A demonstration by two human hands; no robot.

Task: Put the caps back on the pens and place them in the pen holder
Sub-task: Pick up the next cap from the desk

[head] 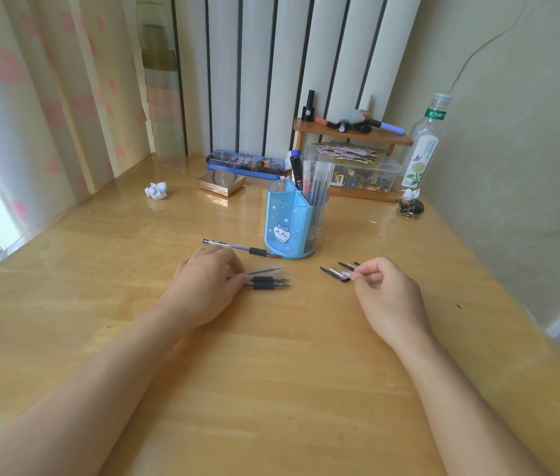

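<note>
Pens [269, 282]: three uncapped ones lie side by side on the table [271, 372], tips pointing right, just left of centre. Left hand [203, 286] rests palm-down over their back ends, fingertips touching the barrels; can't tell if it actually grips one. A fourth pen [234, 248] lies apart, just behind that hand, its tip end touching the base of the pen holder [294, 223]. Holder is blue with a cartoon face, upright mid-table, already holding several pens and a marker in its rear compartment. Caps [337, 272] lie in a small cluster right of the holder. Right hand [388, 297] is curled, thumb and forefinger pinching a clear cap at the cluster's near edge. At the back of the table: plastic bottle [424, 146], clear box [357, 170], blue tin case [244, 163], crumpled paper [156, 190].
</note>
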